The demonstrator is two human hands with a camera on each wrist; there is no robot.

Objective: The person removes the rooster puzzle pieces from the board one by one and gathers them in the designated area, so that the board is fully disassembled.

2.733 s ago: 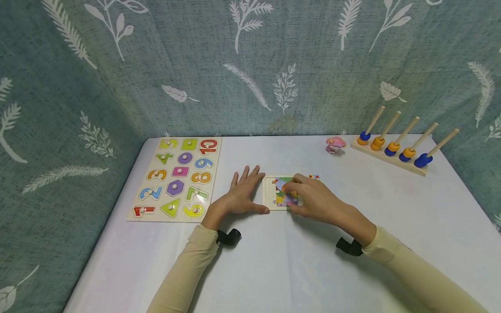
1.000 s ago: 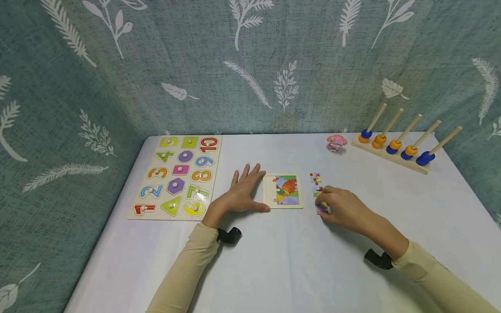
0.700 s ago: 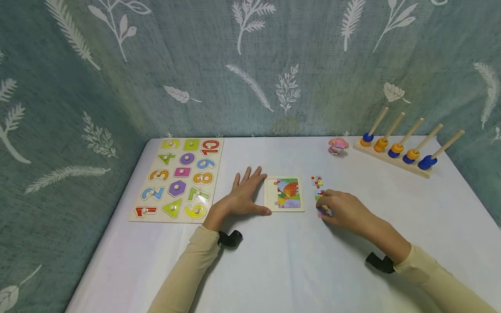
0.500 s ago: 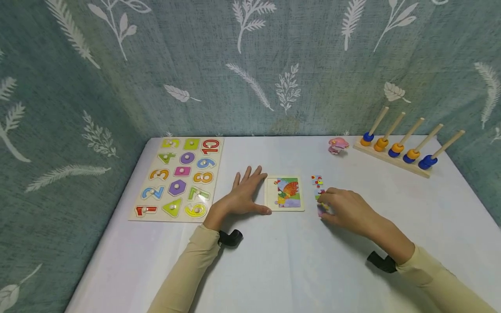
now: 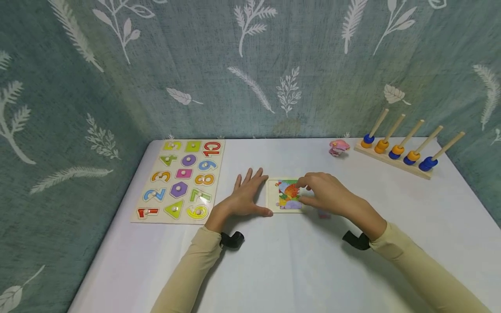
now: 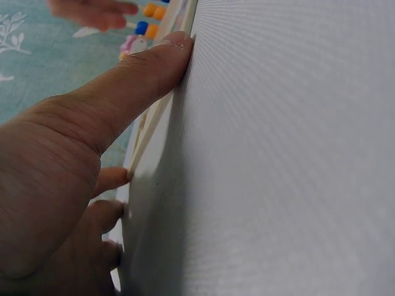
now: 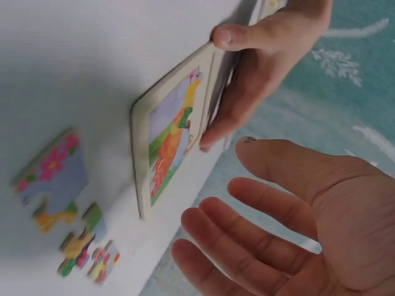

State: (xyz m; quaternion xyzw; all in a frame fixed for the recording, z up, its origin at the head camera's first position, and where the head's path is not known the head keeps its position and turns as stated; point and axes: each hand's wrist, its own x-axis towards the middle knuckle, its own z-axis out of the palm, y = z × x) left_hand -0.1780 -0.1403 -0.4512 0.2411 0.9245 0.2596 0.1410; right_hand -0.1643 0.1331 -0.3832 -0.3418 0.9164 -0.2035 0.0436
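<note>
A small wooden tray jigsaw puzzle (image 5: 273, 201) with a bright orange-and-green picture lies mid-table; a blank strip runs down its left side. My left hand (image 5: 245, 198) rests spread at its left, with the thumb (image 6: 151, 68) and forefinger touching the frame's corners. Over the puzzle's right edge hovers my right hand (image 5: 328, 194), fingers loosely bent and nothing between them in the right wrist view. Loose jigsaw pieces lie right of the tray: a pink-flowered piece (image 7: 58, 172), a green-yellow piece (image 7: 83, 240) and a red-yellow piece (image 7: 103, 262). In the head view my right hand hides most of them.
A number-and-shape peg board (image 5: 180, 182) lies at the left. Toward the back right stand a small pink figurine (image 5: 338, 148) and a wooden bead stacker (image 5: 393, 161) with upright pegs. Leaf-patterned cloth (image 5: 250, 87) hangs behind the white table.
Having gone from the tray to the loose pieces at the right, my right hand is now back over the tray's right edge. My left hand has stayed at the tray's left side.
</note>
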